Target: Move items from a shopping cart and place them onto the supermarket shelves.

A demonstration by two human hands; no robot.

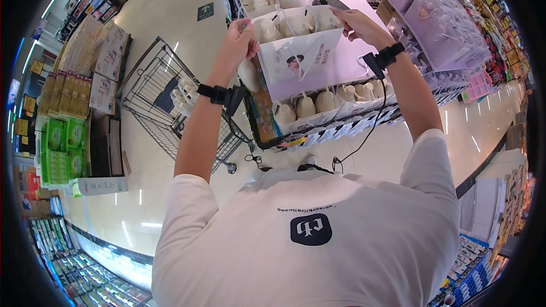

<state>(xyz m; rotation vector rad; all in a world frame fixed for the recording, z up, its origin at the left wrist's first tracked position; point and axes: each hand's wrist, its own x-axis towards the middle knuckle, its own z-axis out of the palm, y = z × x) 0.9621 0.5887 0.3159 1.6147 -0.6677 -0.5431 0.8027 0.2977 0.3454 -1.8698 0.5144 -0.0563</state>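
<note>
My left hand (242, 40) pinches the upper left corner of a white carton carrier (318, 59) with a printed front and white cord handles. At its upper right corner, my right hand (364, 25) has its fingers curled over the edge. Several cream-coloured bottles (270, 29) stand upright inside the carrier. It is above a pale purple display top (355, 59), tilted so that its front face shows; whether its base rests there I cannot tell. Along the display's near edge runs a row of similar cream bottles (324, 102).
A wire shopping cart (149, 99) at left holds a bundle of similar bottles (186, 95). Stacked white carriers (441, 37) fill the display's right side. Green packs (65, 142) and boxes stand far left. A black cable (364, 142) hangs from my right wrist strap (389, 55).
</note>
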